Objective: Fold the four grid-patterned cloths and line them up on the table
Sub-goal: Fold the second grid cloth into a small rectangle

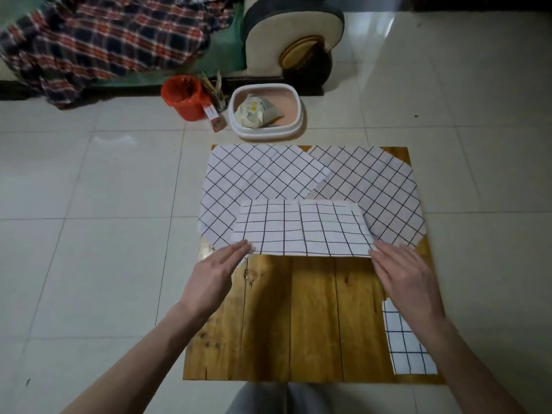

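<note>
A low wooden surface point(310, 318) is set on a pale tiled floor point(89, 234). A folded grid cloth point(301, 228) is touched at its near corners by the left hand point(215, 270) and right hand point(406, 276), fingers straight. Two unfolded cloths point(367, 180) lie behind, one folded cloth point(406, 345) at the right edge. An orange bin point(185, 97) and white basin point(265, 113) are seen beyond.

Dim indoor light, soft glare on the floor tiles point(397, 49) at upper right, perhaps daylight from that side, glossy sheen on the wooden table point(310, 309), faint shadows, wide-angle bending at the edges, corners dark, overall slightly soft focus
</note>
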The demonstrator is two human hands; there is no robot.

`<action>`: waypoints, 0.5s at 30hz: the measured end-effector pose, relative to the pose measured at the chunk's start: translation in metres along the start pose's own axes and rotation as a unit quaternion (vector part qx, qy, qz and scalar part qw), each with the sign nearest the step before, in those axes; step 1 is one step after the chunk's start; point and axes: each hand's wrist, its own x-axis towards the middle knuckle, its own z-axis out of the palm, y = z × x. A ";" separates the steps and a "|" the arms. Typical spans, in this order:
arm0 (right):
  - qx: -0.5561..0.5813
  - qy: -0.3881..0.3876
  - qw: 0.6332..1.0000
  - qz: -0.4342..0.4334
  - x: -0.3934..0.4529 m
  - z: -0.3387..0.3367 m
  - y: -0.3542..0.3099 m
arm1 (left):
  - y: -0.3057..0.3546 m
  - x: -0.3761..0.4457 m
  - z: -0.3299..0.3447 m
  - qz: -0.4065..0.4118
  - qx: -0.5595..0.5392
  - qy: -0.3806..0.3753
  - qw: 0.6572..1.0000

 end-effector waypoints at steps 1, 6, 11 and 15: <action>0.002 -0.008 1.000 -0.001 -0.008 0.012 0.002 | -0.005 -0.007 0.017 -0.003 0.004 -0.002 1.000; 0.000 -0.062 0.998 0.023 -0.050 0.079 0.011 | -0.018 -0.034 0.089 -0.010 0.040 -0.027 0.999; -0.008 -0.112 0.992 0.059 -0.086 0.129 0.011 | -0.038 -0.055 0.146 -0.028 0.018 -0.064 0.997; -0.036 -0.126 0.989 0.075 -0.110 0.140 -0.001 | -0.041 -0.072 0.166 -0.029 -0.003 -0.072 0.997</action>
